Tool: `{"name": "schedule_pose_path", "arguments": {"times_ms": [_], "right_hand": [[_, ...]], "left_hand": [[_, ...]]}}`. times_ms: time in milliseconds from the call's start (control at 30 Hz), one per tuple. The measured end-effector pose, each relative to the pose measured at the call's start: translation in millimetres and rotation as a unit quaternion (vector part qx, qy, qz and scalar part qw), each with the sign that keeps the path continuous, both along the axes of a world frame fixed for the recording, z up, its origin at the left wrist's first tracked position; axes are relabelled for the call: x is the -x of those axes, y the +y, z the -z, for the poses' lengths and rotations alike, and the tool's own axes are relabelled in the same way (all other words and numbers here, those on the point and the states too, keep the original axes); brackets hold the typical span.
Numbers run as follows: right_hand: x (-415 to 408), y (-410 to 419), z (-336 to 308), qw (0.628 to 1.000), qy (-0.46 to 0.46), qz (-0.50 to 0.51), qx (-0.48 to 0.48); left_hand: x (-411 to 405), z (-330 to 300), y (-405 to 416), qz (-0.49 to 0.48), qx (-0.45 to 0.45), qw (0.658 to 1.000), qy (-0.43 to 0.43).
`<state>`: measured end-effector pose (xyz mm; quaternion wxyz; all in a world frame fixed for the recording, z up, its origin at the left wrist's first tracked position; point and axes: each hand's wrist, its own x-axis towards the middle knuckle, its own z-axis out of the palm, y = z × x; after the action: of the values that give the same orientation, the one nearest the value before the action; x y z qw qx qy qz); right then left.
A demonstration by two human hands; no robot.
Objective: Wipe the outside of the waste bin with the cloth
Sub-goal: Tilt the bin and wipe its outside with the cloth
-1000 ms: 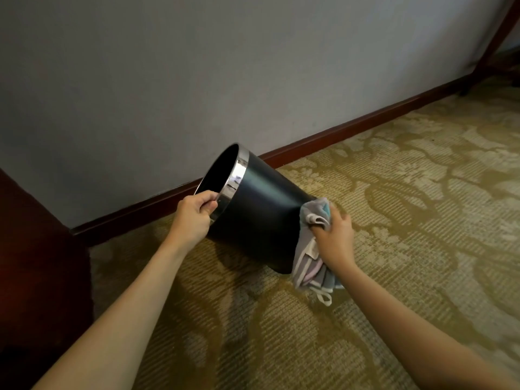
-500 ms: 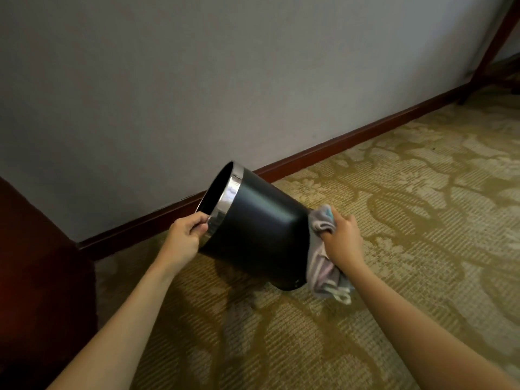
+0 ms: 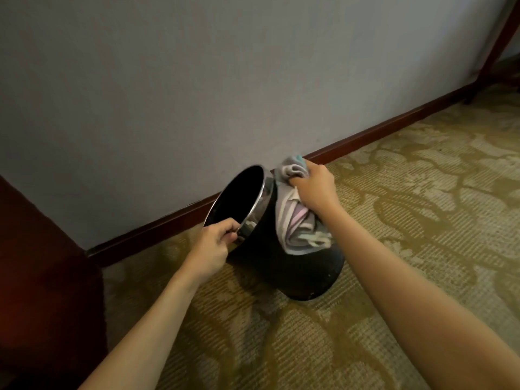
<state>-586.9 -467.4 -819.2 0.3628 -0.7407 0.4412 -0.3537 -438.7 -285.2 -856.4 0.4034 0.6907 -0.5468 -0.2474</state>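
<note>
No readable writing or label on any surface in view.

Round black waste bin with a shiny metal rim band (image 3: 284,260), tilted, mouth turned up and to the left toward the wall, lower edge of its base down on the carpet. Inside looks dark; contents cannot be made out.

Left hand (image 3: 212,249): fingers (image 3: 229,225) curled tight over the metal rim at its near lower edge, gripping it.

Right hand (image 3: 315,187): closed in a fist around a bunched pale grey cloth with pink and teal stripes (image 3: 295,220), pressed against the bin's upper outer wall, just beside the rim. Most of the cloth hangs below the fist, draped down the bin's side.

Patterned olive and beige carpet (image 3: 394,220) under both arms. Grey wall (image 3: 197,80) with dark red-brown skirting board (image 3: 365,137) beyond the hands. Dark wooden furniture (image 3: 42,263) left of the left forearm.
</note>
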Motion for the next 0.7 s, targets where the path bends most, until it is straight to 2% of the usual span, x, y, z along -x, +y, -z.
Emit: {"name": "schedule_pose_path", "arguments": {"times_ms": [133,233,367,500,567,633,700], "right_hand": [[42,-24,42,0.989,0.126,0.057,-0.061],[77,-12,73,0.979,0.156,0.08,-0.101],[90,19,69,0.991,0.117,0.035,-0.059],[62,25,20,1.0,-0.012,-0.006,0.013],[48,11,2,0.999,-0.013,0.003,0.034],[43,-14,1,1.0,0.013,0.017,0.001],[49,-35,16,0.995,0.048,0.036,-0.078]], "left_hand": [[-1,0,0,0.011,-0.029,0.999,-0.01],[-2,-3,-1,0.015,-0.039,0.999,0.001],[-3,-6,-1,0.034,-0.042,0.999,-0.002],[6,-6,-4,0.067,-0.042,0.996,-0.031],[12,-5,-7,0.072,-0.036,0.996,-0.049],[13,-6,-7,0.067,-0.036,0.996,-0.052],[12,-7,-5,0.065,-0.045,0.996,-0.042]]}}
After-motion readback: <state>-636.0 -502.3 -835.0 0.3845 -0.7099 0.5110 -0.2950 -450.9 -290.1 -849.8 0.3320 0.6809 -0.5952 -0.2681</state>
